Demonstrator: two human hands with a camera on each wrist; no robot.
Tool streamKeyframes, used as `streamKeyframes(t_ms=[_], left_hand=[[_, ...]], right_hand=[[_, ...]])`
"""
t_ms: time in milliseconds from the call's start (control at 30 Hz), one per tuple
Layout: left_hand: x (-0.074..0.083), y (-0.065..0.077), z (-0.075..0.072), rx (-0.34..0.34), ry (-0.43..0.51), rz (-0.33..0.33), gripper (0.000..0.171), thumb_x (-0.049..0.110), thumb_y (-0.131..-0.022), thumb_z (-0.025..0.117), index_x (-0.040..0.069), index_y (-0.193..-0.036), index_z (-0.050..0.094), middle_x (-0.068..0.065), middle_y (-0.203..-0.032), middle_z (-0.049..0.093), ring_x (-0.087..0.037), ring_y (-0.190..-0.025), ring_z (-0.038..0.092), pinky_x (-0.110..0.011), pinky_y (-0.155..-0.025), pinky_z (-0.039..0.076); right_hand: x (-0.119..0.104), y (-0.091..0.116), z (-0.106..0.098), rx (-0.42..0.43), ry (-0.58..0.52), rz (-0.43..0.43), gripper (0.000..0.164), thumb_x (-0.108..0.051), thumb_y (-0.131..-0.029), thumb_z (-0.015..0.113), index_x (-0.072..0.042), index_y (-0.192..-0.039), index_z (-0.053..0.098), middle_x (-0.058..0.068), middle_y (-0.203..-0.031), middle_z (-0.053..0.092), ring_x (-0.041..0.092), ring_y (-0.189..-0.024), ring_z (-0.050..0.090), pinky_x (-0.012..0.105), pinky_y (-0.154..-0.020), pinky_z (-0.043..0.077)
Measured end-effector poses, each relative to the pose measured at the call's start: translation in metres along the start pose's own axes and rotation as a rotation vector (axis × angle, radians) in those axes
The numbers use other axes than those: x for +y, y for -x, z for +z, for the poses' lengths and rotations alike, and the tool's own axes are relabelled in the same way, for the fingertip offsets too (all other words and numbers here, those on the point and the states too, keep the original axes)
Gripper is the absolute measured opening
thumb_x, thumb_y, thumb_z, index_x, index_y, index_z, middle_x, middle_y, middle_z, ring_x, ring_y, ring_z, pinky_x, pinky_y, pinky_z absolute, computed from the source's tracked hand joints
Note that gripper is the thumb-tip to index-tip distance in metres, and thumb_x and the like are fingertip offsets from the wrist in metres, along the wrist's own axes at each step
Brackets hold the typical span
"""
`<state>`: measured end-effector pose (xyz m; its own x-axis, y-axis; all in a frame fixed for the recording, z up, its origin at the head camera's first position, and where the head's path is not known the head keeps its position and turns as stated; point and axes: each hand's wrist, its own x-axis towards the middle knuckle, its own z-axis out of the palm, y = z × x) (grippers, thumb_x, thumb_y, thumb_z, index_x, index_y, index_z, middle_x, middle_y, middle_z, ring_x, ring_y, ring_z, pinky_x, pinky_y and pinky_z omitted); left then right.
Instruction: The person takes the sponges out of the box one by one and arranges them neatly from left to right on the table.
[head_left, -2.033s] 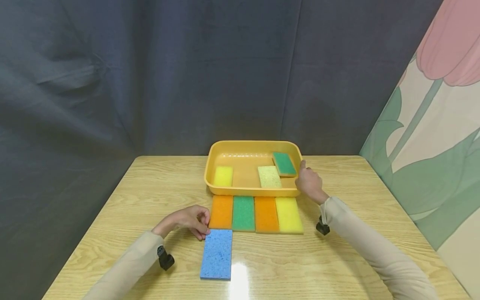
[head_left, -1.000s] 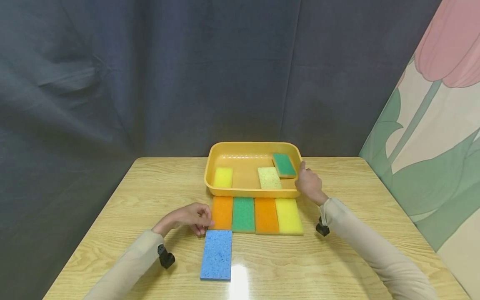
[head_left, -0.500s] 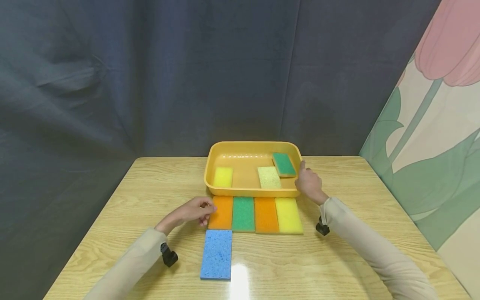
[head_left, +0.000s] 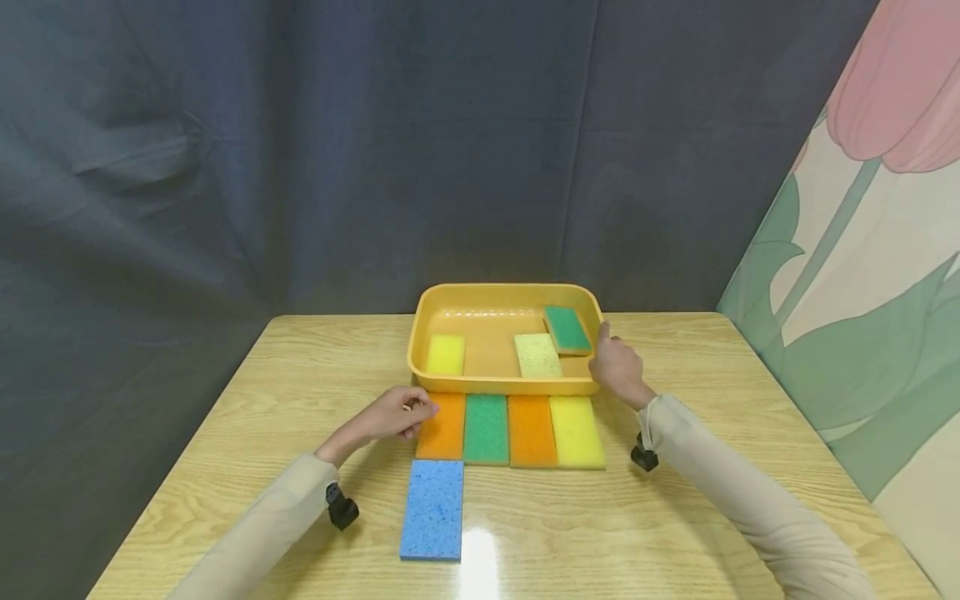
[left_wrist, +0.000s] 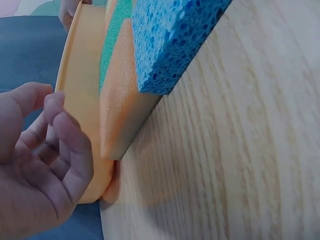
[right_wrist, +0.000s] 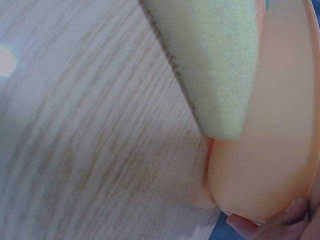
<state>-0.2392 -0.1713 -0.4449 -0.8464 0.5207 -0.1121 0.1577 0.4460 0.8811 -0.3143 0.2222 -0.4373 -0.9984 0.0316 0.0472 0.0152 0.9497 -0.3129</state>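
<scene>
My left hand [head_left: 393, 414] hovers at the left edge of the first orange sponge [head_left: 448, 437], close to the tray's front left corner. Its fingers are loosely curled, thumb near the index fingertip, and the left wrist view shows nothing between them. On the right, my right hand [head_left: 618, 367] grips the end of the yellow tray [head_left: 510, 386], thumb up along the rim; in the right wrist view its fingers [right_wrist: 287, 217] bend around the tray's edge. A blue sponge [head_left: 433, 510] lies flat in front of the orange one.
Beside the orange sponge lie a green sponge [head_left: 487, 429], another orange one [head_left: 533, 429] and a yellow one [head_left: 577, 432], in a row along the tray. Inside the tray are a yellow sponge [head_left: 446, 356], a pale yellow sponge [head_left: 536, 357] and a green-topped sponge [head_left: 567, 330].
My left hand has left the blue sponge's top corner and moved away from me, up along the orange sponge towards the tray. The right hand, tray and sponges look unmoved.
</scene>
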Motion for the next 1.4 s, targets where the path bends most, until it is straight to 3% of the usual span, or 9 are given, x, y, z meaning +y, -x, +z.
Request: streamKeyframes(t_ms=[367, 633, 767, 933, 1133, 1400], left_hand=[[0.009, -0.009, 0.0, 0.077, -0.066, 0.021, 0.035, 0.03, -0.101, 0.058, -0.004, -0.092, 0.064, -0.002, -0.061, 0.05, -0.015, -0.052, 0.046, -0.027, -0.051, 0.039], [0.014, -0.014, -0.002, 0.113, -0.141, 0.096, 0.037, 0.028, -0.101, 0.058, -0.005, -0.085, 0.066, -0.009, -0.056, 0.05, -0.016, -0.049, 0.045, -0.025, -0.049, 0.038], [0.016, -0.018, -0.003, 0.183, -0.187, 0.114, 0.038, 0.03, -0.101, 0.058, -0.002, -0.085, 0.07, -0.018, -0.064, 0.059, -0.022, -0.055, 0.052, -0.028, -0.052, 0.043], [0.02, -0.024, -0.003, 0.304, -0.238, 0.127, 0.034, 0.031, -0.1, 0.06, 0.002, -0.088, 0.072, -0.014, -0.078, 0.065, -0.019, -0.069, 0.054, -0.032, -0.065, 0.046], [0.023, -0.032, -0.005, 0.379, -0.214, 0.148, 0.029, 0.025, -0.101, 0.058, 0.002, -0.089, 0.071, -0.018, -0.08, 0.066, -0.02, -0.066, 0.055, -0.031, -0.059, 0.045], [0.024, -0.041, -0.007, 0.453, -0.16, 0.15, 0.029, 0.026, -0.101, 0.058, 0.001, -0.093, 0.071, -0.015, -0.068, 0.061, -0.023, -0.058, 0.054, -0.028, -0.051, 0.038]], right_hand=[[0.001, 0.0, 0.003, -0.001, 0.001, 0.002, 0.071, -0.003, -0.088, 0.049, 0.01, -0.152, 0.018, 0.022, -0.081, 0.056, 0.026, -0.055, 0.046, 0.038, -0.048, 0.041], [0.002, -0.001, 0.004, -0.012, -0.004, -0.007, 0.072, -0.003, -0.089, 0.048, 0.01, -0.152, 0.015, 0.021, -0.08, 0.056, 0.023, -0.052, 0.043, 0.036, -0.046, 0.038], [0.002, -0.001, 0.003, -0.01, -0.001, -0.013, 0.072, -0.003, -0.089, 0.05, 0.011, -0.152, 0.016, 0.02, -0.078, 0.055, 0.022, -0.051, 0.042, 0.036, -0.046, 0.038], [0.002, 0.0, 0.003, -0.006, 0.001, -0.01, 0.072, -0.003, -0.089, 0.05, 0.011, -0.151, 0.017, 0.021, -0.078, 0.056, 0.023, -0.052, 0.044, 0.037, -0.047, 0.039], [0.002, 0.0, 0.003, -0.002, -0.007, -0.007, 0.071, -0.003, -0.089, 0.048, 0.011, -0.151, 0.017, 0.02, -0.077, 0.055, 0.024, -0.053, 0.045, 0.037, -0.047, 0.039], [0.0, 0.001, 0.003, 0.016, -0.008, -0.007, 0.069, -0.002, -0.089, 0.048, 0.01, -0.151, 0.021, 0.021, -0.078, 0.056, 0.025, -0.053, 0.046, 0.038, -0.047, 0.04]])
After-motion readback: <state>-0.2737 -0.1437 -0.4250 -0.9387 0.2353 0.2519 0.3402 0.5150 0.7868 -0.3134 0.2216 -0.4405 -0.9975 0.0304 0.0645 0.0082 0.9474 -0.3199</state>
